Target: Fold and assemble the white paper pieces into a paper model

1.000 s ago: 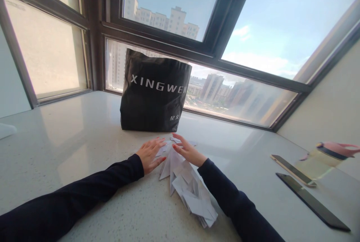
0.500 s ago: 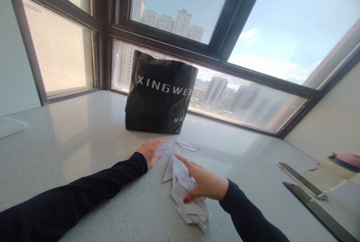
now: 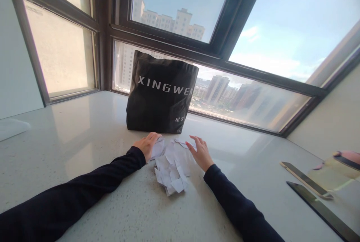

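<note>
Head view: paper scraps (image 3: 171, 167) lie in a loose white heap on the pale counter (image 3: 84, 133), around its middle and just on the near side of the black bag (image 3: 161, 97), which stands upright close to the counter's far edge under the window frame (image 3: 213, 60). The left hand (image 3: 147, 145) rests at the heap's far left side with its fingers bent down over a scrap; whether they pinch it cannot be told. The right hand (image 3: 200, 152) sits at the heap's far right side, fingers spread and loose, gripping nothing, its palm against the outer scraps. Open counter runs wide to the left as far as a white object (image 3: 11, 128) at the left edge, and a bare band lies between the heap and the near edge. Toward the right edge, well apart from the heap, lie a light-edged phone (image 3: 305, 174) and a dark phone (image 3: 323, 208), with a pink-lidded bottle (image 3: 341, 163) just beyond them. Compared with a second ago, the scraps no longer trail in a long strip toward the near edge but sit bunched closer to the bag; the right hand, half a second ago lower down on the strip, has come up to the far right side, and the left hand, flat before, has curled.
</note>
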Demonstrator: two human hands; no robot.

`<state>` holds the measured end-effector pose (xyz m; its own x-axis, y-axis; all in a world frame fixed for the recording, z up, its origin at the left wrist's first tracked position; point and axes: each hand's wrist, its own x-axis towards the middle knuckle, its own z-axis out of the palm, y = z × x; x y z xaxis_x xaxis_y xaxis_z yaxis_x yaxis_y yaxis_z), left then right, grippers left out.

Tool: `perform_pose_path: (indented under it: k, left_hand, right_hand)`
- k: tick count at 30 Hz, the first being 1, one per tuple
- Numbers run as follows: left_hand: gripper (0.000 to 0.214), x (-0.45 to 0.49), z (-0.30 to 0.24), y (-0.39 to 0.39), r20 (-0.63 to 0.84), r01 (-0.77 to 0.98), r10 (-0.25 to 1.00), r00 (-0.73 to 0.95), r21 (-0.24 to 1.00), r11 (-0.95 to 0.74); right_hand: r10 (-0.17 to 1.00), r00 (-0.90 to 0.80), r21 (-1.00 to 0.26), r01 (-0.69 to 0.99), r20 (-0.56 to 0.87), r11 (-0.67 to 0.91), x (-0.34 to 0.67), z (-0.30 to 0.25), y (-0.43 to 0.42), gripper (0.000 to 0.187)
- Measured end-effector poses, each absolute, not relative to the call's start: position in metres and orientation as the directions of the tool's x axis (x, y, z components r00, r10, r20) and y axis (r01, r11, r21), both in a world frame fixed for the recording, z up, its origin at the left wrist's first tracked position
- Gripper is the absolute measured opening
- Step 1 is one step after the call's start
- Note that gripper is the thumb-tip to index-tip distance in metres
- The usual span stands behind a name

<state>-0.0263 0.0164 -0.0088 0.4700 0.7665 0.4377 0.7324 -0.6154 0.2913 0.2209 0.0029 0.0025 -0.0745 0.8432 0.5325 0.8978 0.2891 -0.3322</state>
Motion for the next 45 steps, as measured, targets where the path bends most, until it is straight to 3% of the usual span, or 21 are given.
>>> perform_pose_path:
  k: [2,5,11,15,19,23,28,32,35,38,41,45]
  left_hand:
    - [0.041,-0.025,-0.009,0.018,0.455,0.752,0.781,0.428,0.299,-0.587]
    - [0.034,-0.02,-0.006,0.014,0.493,0.747,0.766,0.413,0.298,-0.594]
    - [0.052,-0.009,-0.001,-0.011,0.493,0.512,0.545,0.678,0.215,-0.831]
    - [0.066,-0.004,-0.006,-0.022,0.403,0.457,0.474,0.783,0.144,-0.877]
    - [0.051,-0.005,-0.008,-0.018,0.367,0.531,0.557,0.745,0.181,-0.828]
    - [0.036,-0.01,-0.004,-0.008,0.427,0.644,0.639,0.64,0.155,-0.749]
    - [0.036,-0.015,-0.01,0.005,0.437,0.808,0.779,0.449,0.173,-0.563]
    - [0.042,-0.017,-0.023,0.012,0.356,0.85,0.839,0.411,0.182,-0.494]
    - [0.04,-0.016,-0.027,0.015,0.341,0.778,0.806,0.483,0.255,-0.574]
    - [0.041,-0.015,-0.027,0.018,0.437,0.642,0.747,0.502,0.39,-0.66]
    - [0.038,-0.013,-0.025,0.022,0.569,0.5,0.713,0.409,0.514,-0.697]
    - [0.032,-0.014,-0.017,0.024,0.626,0.402,0.748,0.22,0.64,-0.654]
  right_hand:
    - [0.903,-0.022,-0.313,0.934,0.43,0.172,0.236,-0.007,0.008,0.038]
    - [0.928,-0.063,-0.317,0.929,0.366,0.188,0.236,-0.015,0.008,0.038]
    - [0.891,-0.17,-0.332,0.885,0.421,0.325,0.205,-0.009,-0.004,0.039]
    - [0.888,-0.06,-0.339,0.911,0.457,0.236,0.208,-0.011,-0.005,0.044]
    - [0.924,-0.062,-0.433,0.87,0.377,0.235,0.217,-0.013,-0.002,0.041]
    - [0.918,-0.111,-0.487,0.82,0.381,0.301,0.213,-0.006,-0.003,0.037]
    - [0.894,-0.12,-0.521,0.776,0.431,0.355,0.203,-0.004,-0.009,0.04]
    - [0.917,-0.201,-0.469,0.81,0.344,0.353,0.196,-0.008,-0.014,0.052]
    - [0.892,-0.317,-0.486,0.753,0.323,0.444,0.192,-0.007,-0.018,0.056]
    - [0.864,-0.336,-0.555,0.665,0.376,0.5,0.19,-0.004,-0.019,0.054]
    - [0.876,-0.229,-0.648,0.599,0.424,0.47,0.193,-0.004,-0.015,0.045]
    - [0.867,-0.04,-0.744,0.495,0.497,0.449,0.2,-0.008,-0.007,0.035]
